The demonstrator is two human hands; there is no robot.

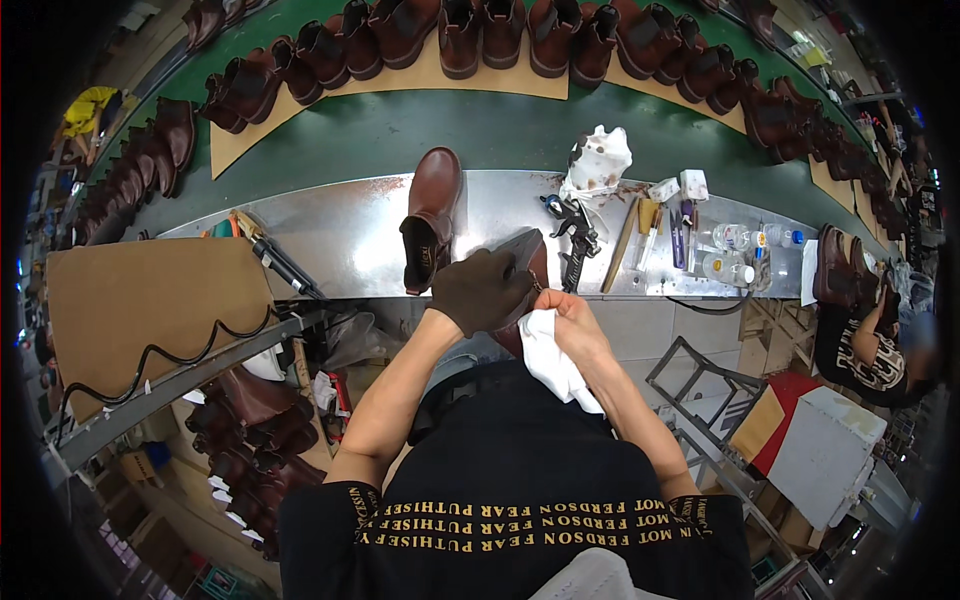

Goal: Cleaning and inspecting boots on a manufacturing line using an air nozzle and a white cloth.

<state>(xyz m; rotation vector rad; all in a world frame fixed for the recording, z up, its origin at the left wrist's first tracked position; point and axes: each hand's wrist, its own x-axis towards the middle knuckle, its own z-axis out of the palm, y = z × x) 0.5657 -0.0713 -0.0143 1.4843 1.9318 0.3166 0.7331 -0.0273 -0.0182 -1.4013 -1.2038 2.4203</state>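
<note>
My left hand (pixel 482 290), in a dark brown glove, is closed round a reddish-brown ankle boot (pixel 538 262) at the near edge of the metal worktop. The boot lies tilted, with part of its grey sole showing; the glove covers much of it. My right hand (pixel 572 322) is bare and pinches a white cloth (pixel 545 362) against the boot's side. The cloth hangs down toward my forearm. Just left of and beyond my gloved hand, a matching boot (pixel 436 190) stands on the worktop, toe pointing away from me.
Rows of brown boots (pixel 500 35) line cardboard on the green bench (pixel 370 125). A black spray gun (pixel 575 232) with a white-wrapped cup, brushes (pixel 648 230) and plastic bottles (pixel 730 268) lie to the right. Cardboard (pixel 150 300) stands at left. Another person (pixel 870 350) works far right.
</note>
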